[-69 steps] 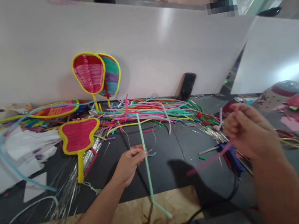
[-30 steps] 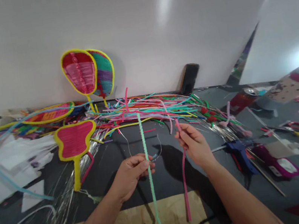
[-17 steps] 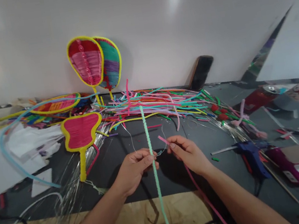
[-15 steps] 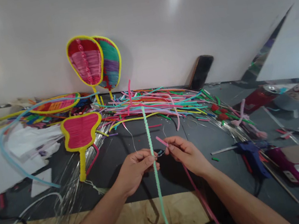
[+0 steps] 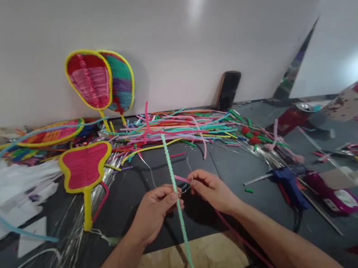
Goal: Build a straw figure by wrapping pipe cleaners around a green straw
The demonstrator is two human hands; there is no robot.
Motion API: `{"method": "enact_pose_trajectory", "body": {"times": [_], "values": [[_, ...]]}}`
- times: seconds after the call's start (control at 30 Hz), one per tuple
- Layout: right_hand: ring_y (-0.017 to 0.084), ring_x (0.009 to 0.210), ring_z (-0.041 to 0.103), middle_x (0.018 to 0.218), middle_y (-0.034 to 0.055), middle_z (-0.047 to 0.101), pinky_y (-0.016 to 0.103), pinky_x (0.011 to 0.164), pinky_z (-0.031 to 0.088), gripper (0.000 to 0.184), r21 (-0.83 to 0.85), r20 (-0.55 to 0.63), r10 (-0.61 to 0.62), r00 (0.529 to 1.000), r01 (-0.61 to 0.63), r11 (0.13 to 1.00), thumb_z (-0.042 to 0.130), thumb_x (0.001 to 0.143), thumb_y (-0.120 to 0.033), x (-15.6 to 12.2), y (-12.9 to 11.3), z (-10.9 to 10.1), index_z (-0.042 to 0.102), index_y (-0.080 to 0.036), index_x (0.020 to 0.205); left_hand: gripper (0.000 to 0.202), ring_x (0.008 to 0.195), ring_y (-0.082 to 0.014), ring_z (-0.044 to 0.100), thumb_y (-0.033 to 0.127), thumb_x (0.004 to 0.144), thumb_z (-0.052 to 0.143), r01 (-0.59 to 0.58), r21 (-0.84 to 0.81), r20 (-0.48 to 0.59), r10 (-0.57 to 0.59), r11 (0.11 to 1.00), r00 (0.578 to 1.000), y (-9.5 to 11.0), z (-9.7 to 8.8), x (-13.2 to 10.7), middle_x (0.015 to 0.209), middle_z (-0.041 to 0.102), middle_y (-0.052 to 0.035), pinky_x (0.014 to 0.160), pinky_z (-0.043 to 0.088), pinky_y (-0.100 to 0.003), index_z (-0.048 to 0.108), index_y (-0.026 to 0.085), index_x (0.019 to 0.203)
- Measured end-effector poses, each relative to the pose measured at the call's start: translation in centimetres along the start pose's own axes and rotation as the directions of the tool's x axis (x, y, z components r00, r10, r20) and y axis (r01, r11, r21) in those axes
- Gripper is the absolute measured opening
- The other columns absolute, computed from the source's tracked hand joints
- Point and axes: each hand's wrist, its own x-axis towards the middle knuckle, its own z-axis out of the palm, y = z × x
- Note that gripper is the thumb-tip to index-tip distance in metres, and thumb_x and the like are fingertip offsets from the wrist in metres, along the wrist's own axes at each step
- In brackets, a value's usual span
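My left hand (image 5: 156, 211) pinches a long mint-green twisted pipe cleaner (image 5: 169, 163) that stands upright over the dark table (image 5: 204, 161). Close beside it, my right hand (image 5: 211, 190) pinches the top end of a pink pipe cleaner (image 5: 237, 236), whose tip touches the green one near my left fingers. The pink strand trails down under my right forearm. A thin wire (image 5: 148, 168) curls just behind my hands.
A heap of coloured pipe cleaners (image 5: 185, 128) lies behind my hands. Two woven fans (image 5: 99, 81) lean on the white board, and a pink fan (image 5: 83, 168) lies flat at left. A blue glue gun (image 5: 288, 180) and a phone (image 5: 228, 89) are at right.
My right hand came in from the far right with the pink pipe cleaner and brought its end up against the green one. My left hand stayed put.
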Motion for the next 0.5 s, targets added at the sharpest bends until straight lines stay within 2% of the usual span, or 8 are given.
{"method": "enact_pose_trajectory", "body": {"times": [0.1,0.23,0.37,0.5], "values": [[0.006,0.048,0.036,0.07,-0.0028,0.055,0.02,0.045,0.028,0.023,0.028,0.069,0.014,0.997,-0.016,0.999,0.049,0.086,-0.04,-0.1,0.1,0.4,0.055,-0.019,0.095,0.021,0.067,-0.0112,0.058,0.032,0.063,0.078,0.005,0.033,0.026,-0.006,0.999,1.0,-0.2,0.0,0.1,0.081,0.062,-0.0027,0.067,0.049,-0.025,0.068,0.013,0.067],[0.005,0.047,0.035,0.07,-0.0027,0.055,0.019,0.044,0.027,0.024,0.046,0.131,0.028,0.991,-0.034,0.998,0.052,0.084,-0.042,-0.2,0.3,0.7,0.054,-0.018,0.09,0.02,0.07,-0.012,0.056,0.033,0.067,0.075,0.019,0.09,0.049,-0.023,0.996,0.999,-0.6,-0.1,0.2,0.078,0.065,-0.0044,0.069,0.047,-0.025,0.069,0.014,0.07],[0.005,0.045,0.034,0.063,-0.0053,0.049,0.019,0.042,0.027,0.023,0.056,0.126,0.037,0.991,-0.044,0.997,0.056,0.082,-0.041,-0.3,0.5,1.0,0.056,-0.018,0.087,0.021,0.067,-0.0117,0.052,0.033,0.066,0.075,0.012,0.096,0.051,-0.017,0.995,0.999,-1.0,-0.2,0.4,0.069,0.06,-0.0018,0.068,0.046,-0.026,0.07,0.013,0.073],[0.005,0.045,0.033,0.06,-0.0055,0.044,0.019,0.042,0.026,0.027,0.041,0.085,0.035,0.996,-0.038,0.998,0.057,0.081,-0.044,-0.4,0.5,1.0,0.059,-0.018,0.089,0.023,0.066,-0.011,0.051,0.033,0.065,0.076,0.015,0.074,0.051,-0.019,0.997,0.999,-1.0,-0.1,0.3,0.072,0.061,-0.0022,0.067,0.046,-0.027,0.07,0.013,0.076]]}}
